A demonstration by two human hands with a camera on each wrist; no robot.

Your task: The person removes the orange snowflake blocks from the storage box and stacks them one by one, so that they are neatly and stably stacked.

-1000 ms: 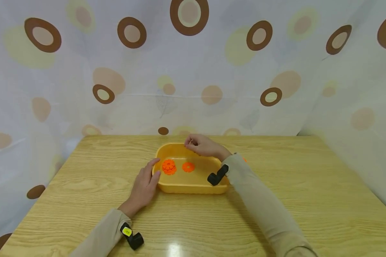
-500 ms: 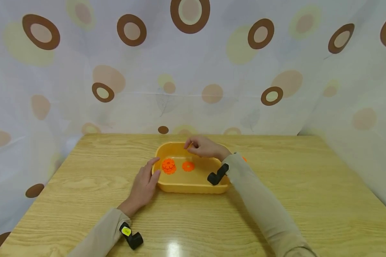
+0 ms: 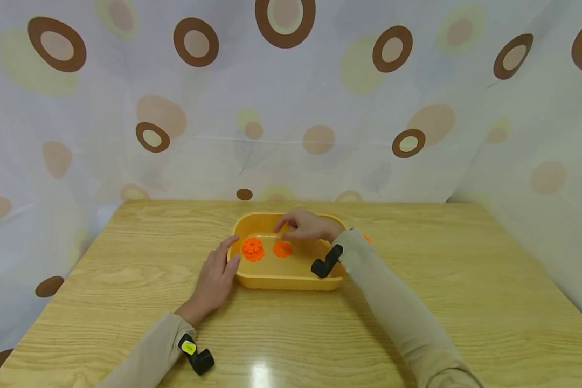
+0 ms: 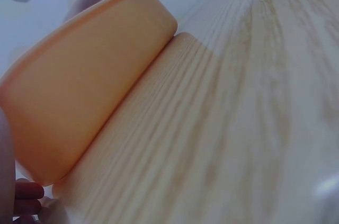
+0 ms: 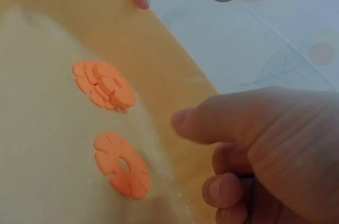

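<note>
A yellow plastic basin (image 3: 286, 282) stands on the table. Inside it, toward the left end, several orange flower-shaped discs (image 3: 253, 249) lie piled together, and a single orange disc (image 3: 282, 249) with a hole in its centre lies to their right. My left hand (image 3: 215, 277) holds the basin's left end, index finger and thumb over the rim. Above the far side of the basin is my right hand (image 3: 306, 225), near the single disc. Its thumb and forefinger are apart in the head view, with nothing visible between them; in the right wrist view several fingers (image 5: 225, 189) curl loosely.
Another orange piece (image 3: 367, 238) shows just beyond the right sleeve, outside the basin and mostly hidden. The wooden table (image 3: 465, 291) reaches back to a patterned curtain (image 3: 291, 97). Black wrist cameras (image 3: 327, 262) sit on both sleeves.
My right hand has lowered from the basin's far rim toward its inside, and its thumb and forefinger have spread apart. My left hand stays at the left end.
</note>
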